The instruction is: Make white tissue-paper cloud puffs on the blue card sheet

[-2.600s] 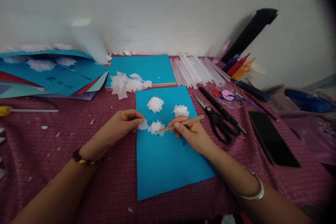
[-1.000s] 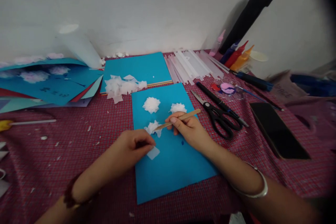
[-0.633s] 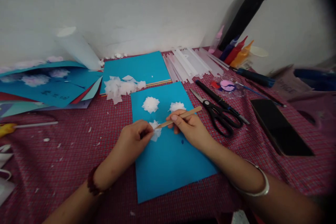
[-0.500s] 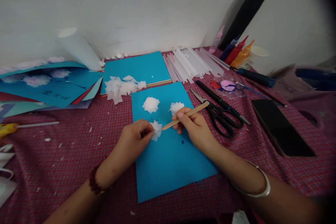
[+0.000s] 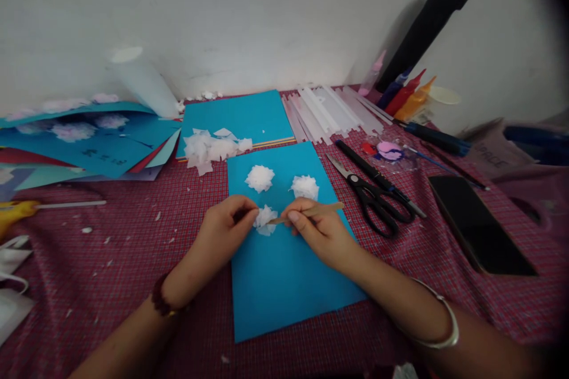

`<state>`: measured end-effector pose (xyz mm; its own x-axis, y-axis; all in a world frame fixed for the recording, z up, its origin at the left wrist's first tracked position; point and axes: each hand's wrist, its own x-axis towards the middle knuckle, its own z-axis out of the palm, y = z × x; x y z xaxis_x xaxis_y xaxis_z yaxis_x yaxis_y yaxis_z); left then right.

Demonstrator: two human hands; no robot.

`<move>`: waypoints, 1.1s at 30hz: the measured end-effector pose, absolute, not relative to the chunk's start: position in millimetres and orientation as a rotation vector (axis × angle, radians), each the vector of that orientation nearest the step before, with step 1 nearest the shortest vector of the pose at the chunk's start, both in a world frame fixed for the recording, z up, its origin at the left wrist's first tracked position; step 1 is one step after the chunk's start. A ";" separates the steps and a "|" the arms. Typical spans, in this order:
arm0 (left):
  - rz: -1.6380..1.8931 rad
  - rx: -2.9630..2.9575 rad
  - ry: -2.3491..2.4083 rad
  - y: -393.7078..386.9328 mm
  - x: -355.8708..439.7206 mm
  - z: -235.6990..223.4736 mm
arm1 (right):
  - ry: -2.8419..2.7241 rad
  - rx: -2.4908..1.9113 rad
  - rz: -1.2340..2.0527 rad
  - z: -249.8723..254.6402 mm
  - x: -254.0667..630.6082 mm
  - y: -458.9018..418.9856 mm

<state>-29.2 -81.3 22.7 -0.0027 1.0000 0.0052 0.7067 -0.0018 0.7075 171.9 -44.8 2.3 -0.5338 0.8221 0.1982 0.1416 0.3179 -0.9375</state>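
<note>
A blue sheet of card (image 5: 284, 284) lies in front of me with three white tissue-paper tufts on it. My right hand (image 5: 317, 225) grips a flat wooden craft stick (image 5: 326, 208), whose tip touches the lower left tuft (image 5: 265, 218). From the other side my left hand (image 5: 231, 222) meets that same tuft, thumb and finger pinched together at its edge. Above it sits a fuller round tuft (image 5: 260, 178). The third tuft (image 5: 304, 186) is just beyond my right fingers, which cover its lower edge.
Torn tissue paper (image 5: 208, 148) rests by a second blue card stack (image 5: 240, 112). To the right are black-handled scissors (image 5: 376, 201), a black pen-like tool (image 5: 362, 160), a phone (image 5: 480, 225) and paint bottles (image 5: 413, 95). A yellow-handled tool (image 5: 18, 216) lies left.
The craft stick has tilted flatter, and its tip has moved onto the lower left tuft. My right hand has shifted slightly down and left. The whole view has shifted a little.
</note>
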 end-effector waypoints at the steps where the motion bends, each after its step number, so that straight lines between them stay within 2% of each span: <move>1: 0.762 1.749 1.795 -80.0 -31.3 22.9 | -1.923 -0.838 1.213 2.7 172.5 -45.5; 15: 0.867 1.865 1.748 -73.6 -47.0 5.1 | -2.351 -0.642 0.902 13.2 175.4 -56.6; 19: 0.891 1.906 1.703 -78.2 -41.8 5.3 | -1.907 -0.781 1.113 9.9 178.8 -56.7; 24: 0.835 1.843 1.780 -64.9 -62.3 22.7 | -1.352 -0.988 1.526 -2.9 175.8 -43.3; 28: 0.739 1.937 1.986 -17.1 -111.2 49.5 | -1.219 -1.012 1.678 -6.7 171.6 -38.2; 33: 0.642 2.073 2.058 61.0 -152.6 66.7 | -1.216 -1.027 1.699 -8.7 169.7 -37.5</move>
